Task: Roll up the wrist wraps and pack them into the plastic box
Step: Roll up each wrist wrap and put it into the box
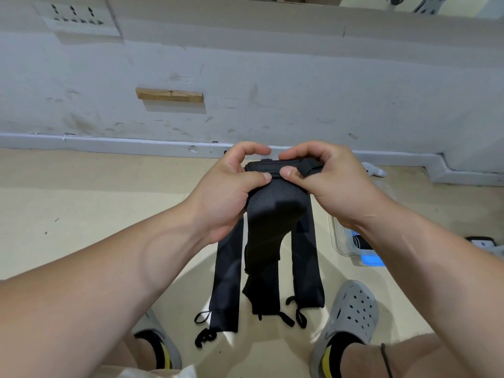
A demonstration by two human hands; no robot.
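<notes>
Head view: our left hand and right hand pinch wrist wrap; right forearm half-hides plastic box, grey clog near

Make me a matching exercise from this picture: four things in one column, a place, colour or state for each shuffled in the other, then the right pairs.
Column one
1. held wrap
2. box
3. wood block
4. clog

Column two
a. fixed on the wall
b. clear, on the floor at the right
c. pinched at its rolled top by the left hand and right hand
d. grey, with holes

Pairs: 1-c, 2-b, 3-a, 4-d
</notes>
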